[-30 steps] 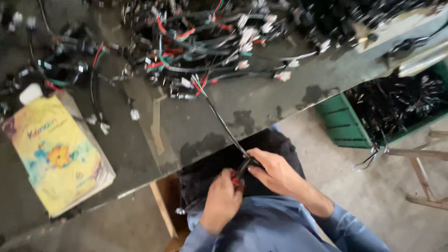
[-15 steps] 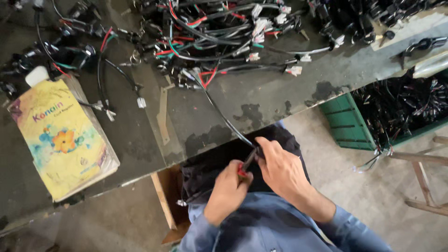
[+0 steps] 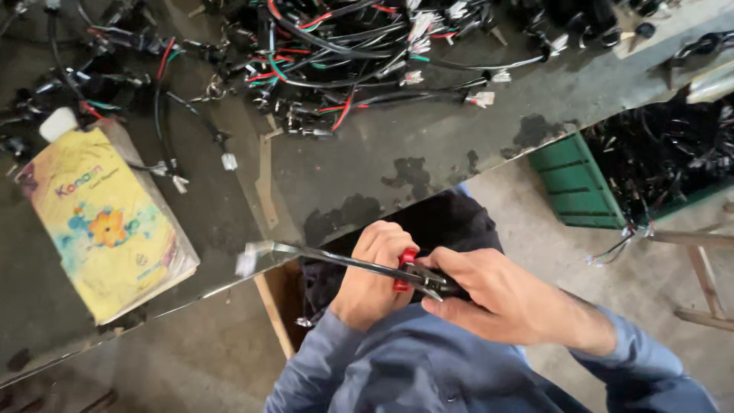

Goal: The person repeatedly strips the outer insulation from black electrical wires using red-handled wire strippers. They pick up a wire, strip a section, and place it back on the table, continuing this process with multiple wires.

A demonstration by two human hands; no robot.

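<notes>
Left hand [image 3: 375,279]: fingers closed around a red-handled tool [image 3: 404,268], held at the near edge of the surface [image 3: 428,153], in front of the person's lap. Right hand [image 3: 501,298]: fingers closed on the dark end of a black cable [image 3: 336,260], just at 3 o'clock of the tool and touching it. The cable runs from the hands toward 9 o'clock, slightly raised, and ends in a pale connector [image 3: 246,260], blurred, hanging over the surface edge.

On the surface at 12 o'clock of the hands lies a tangled pile of wire harnesses [image 3: 344,53], black with red, green and white leads and white plugs. At 9 o'clock, well apart from the hands, lies a yellow printed bag [image 3: 107,229], flat, with a white cap [image 3: 57,122] at its far corner. A thin wooden strip [image 3: 265,183] lies between the bag and the hands.

At 2 o'clock, off the surface, stands a green crate [image 3: 581,187] filled with dark wiring. Both sleeves are blue.
</notes>
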